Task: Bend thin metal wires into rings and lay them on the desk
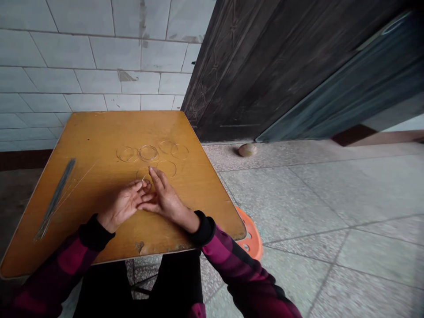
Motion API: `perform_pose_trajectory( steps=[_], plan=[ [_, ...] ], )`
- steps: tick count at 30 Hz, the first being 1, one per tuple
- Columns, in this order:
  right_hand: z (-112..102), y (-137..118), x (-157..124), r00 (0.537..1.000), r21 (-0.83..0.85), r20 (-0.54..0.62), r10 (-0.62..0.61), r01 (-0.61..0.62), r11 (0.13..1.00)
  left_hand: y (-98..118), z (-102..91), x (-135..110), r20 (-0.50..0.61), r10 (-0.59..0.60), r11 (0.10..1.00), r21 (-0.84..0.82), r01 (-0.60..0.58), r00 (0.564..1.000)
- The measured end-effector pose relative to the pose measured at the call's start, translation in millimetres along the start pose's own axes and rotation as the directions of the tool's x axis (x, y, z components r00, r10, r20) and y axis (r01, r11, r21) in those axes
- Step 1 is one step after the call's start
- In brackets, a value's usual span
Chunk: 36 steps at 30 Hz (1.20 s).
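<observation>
My left hand (pixel 124 204) is over the table, palm turned up, its fingertips pinched on a thin wire (pixel 143 178). Most of that wire is hidden by the fingers or too fine to follow. Close against it on the right, my right hand (pixel 169 201) has its fingers stretched up and its thumb apart, near the left fingertips. I see nothing held in it. Just beyond both hands lie several thin wire rings (pixel 148 153), some overlapping. A bundle of straight grey wires (pixel 58 196) lies at the left, with a few loose wires (pixel 77 184) beside it.
The wooden table (pixel 109 128) has a chipped front edge. Behind it stands a white tiled wall (pixel 109 53), with a dark wooden door (pixel 251 66) to the right. An orange stool (pixel 253 238) shows under the right corner. A rounded stone-like object (pixel 247 150) rests on the floor.
</observation>
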State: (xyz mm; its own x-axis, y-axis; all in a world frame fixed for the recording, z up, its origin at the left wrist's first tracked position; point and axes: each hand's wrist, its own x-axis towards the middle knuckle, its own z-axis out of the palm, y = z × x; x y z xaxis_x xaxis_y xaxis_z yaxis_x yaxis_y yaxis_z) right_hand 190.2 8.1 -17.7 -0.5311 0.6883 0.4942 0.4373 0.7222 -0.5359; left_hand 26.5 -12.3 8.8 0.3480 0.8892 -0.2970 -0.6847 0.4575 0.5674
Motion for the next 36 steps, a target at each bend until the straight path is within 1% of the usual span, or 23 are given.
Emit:
perform_pose_trajectory(
  steps=[2,4,12,21,23,25,28,31,34,36],
  plan=[
    [0.1,-1.2,-0.6,1.0,0.032,-0.007,0.02,-0.019,0.999,-0.9,-0.6,0.6,0.017,-0.002,1.0,0.011,0.002,1.0],
    [-0.5,-2.4,-1.0,0.999,0.041,-0.016,0.03,-0.029,0.999,-1.9,-1.5,1.4,0.01,0.014,1.0,0.005,-0.014,1.0],
    [-4.5,-3.9,0.7,0.997,-0.019,-0.078,0.008,-0.01,1.0,-2.6,-5.6,3.0,-0.036,0.072,0.997,-0.004,-0.072,0.997],
    [-4.1,-4.2,-1.3,0.997,-0.022,-0.058,0.045,-0.047,0.999,-1.5,-8.1,3.7,-0.05,0.081,0.996,-0.029,-0.083,0.995],
    [-5.9,-4.8,-0.8,0.998,-0.012,-0.052,0.045,-0.045,0.999,-1.1,-9.2,4.1,-0.036,0.076,0.997,-0.019,-0.077,0.996],
    [-9.4,-5.1,0.7,0.998,0.026,-0.048,0.033,-0.032,0.999,-1.1,-11.2,4.5,-0.004,0.069,0.998,-0.004,-0.069,0.998],
    [-15.6,-5.0,3.6,0.997,0.153,-0.069,0.027,-0.016,0.988,-2.2,-14.2,5.5,0.043,0.066,0.997,0.024,-0.068,0.997],
    [-18.1,-4.8,5.2,0.994,0.246,-0.091,0.058,-0.034,0.969,-4.7,-14.7,6.0,0.052,0.107,0.992,0.062,-0.111,0.993],
    [-13.9,-4.1,4.4,0.994,0.194,-0.076,0.083,-0.067,0.979,-7.5,-13.6,5.5,0.024,0.154,0.982,0.108,-0.156,0.988],
    [-9.2,-3.1,3.4,0.999,0.095,-0.032,0.035,-0.032,0.995,-8.8,-13.2,5.0,0.02,0.149,0.981,0.12,-0.15,0.989]
  ],
)
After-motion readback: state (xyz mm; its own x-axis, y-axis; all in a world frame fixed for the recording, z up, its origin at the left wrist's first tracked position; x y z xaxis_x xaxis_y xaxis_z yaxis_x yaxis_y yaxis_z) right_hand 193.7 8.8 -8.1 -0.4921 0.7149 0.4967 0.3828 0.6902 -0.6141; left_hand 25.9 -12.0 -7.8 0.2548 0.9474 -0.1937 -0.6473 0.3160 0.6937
